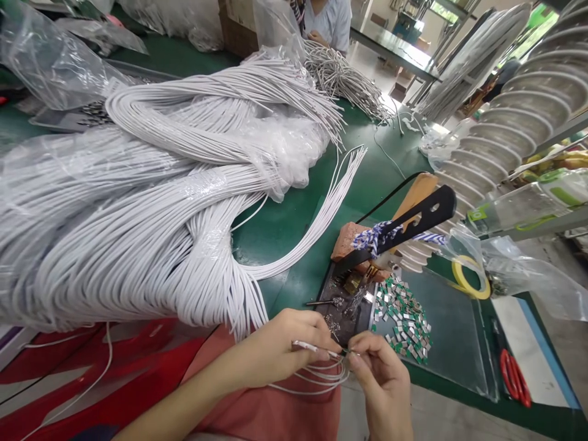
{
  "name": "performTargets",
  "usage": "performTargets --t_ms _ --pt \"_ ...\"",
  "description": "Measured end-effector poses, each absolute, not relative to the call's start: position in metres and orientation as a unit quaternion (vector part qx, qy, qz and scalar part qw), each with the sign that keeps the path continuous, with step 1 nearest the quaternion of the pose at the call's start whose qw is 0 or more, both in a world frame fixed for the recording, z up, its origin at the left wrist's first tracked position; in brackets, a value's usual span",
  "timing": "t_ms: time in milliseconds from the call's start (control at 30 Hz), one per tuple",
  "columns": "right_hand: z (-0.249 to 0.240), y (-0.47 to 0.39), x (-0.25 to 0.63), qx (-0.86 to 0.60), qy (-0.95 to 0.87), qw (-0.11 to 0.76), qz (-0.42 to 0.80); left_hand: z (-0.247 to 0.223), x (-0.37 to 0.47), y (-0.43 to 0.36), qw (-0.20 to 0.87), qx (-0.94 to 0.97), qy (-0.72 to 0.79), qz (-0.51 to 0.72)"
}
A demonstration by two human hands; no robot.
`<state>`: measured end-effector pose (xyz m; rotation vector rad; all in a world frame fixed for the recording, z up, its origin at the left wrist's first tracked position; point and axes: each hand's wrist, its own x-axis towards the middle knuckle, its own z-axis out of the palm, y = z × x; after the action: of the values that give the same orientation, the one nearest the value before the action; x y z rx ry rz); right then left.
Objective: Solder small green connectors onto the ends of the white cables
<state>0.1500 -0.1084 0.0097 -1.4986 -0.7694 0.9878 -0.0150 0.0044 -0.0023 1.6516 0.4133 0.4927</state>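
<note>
White cable (311, 346) is best held steady in our left hand (291, 343), curled closed round it, while our right hand (381, 376) pinches what may be its tip (345, 352).

On my right, a clear ribbed hose (519, 116) slants down from the top corner toward the green table (294, 220), and near it I see a clear bottle (514, 205) with green markings. A roll of yellow tape (480, 293) sits just beside a crumpled plastic bag (537, 278); nearer me, a red-handled tool (515, 376) lies by a white sheet (528, 349) with a blue edge. Far off, I make out a cardboard box (236, 27), a person in a light shirt (334, 24) and another table (395, 44).
</note>
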Motion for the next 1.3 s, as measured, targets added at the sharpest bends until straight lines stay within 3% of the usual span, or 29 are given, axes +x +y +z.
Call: performTargets --t_ms 367,533,633,767,1000,1300 --pt "-0.005 -0.113 0.134 -0.718 -0.352 0.506 0.322 -0.008 -0.01 -0.004 0.604 0.703 0.231 0.296" --pt "-0.008 -0.111 0.132 -0.71 -0.352 0.541 0.283 -0.003 -0.011 -0.005 0.599 0.711 0.234 0.284" --pt "-0.011 -0.11 0.131 -0.709 -0.392 0.519 0.273 -0.005 -0.01 -0.007 0.592 0.708 0.245 0.297" --pt "-0.008 -0.11 0.127 -0.741 -0.388 0.475 0.273 -0.006 -0.007 -0.007 0.578 0.704 0.26 0.319" --pt "-0.005 -0.109 0.124 -0.71 -0.366 0.509 0.321 0.0 -0.005 -0.008 0.569 0.703 0.284 0.318" --pt "-0.018 -0.113 0.138 -0.694 -0.441 0.469 0.322 -0.005 -0.006 -0.008 0.594 0.689 0.296 0.292"
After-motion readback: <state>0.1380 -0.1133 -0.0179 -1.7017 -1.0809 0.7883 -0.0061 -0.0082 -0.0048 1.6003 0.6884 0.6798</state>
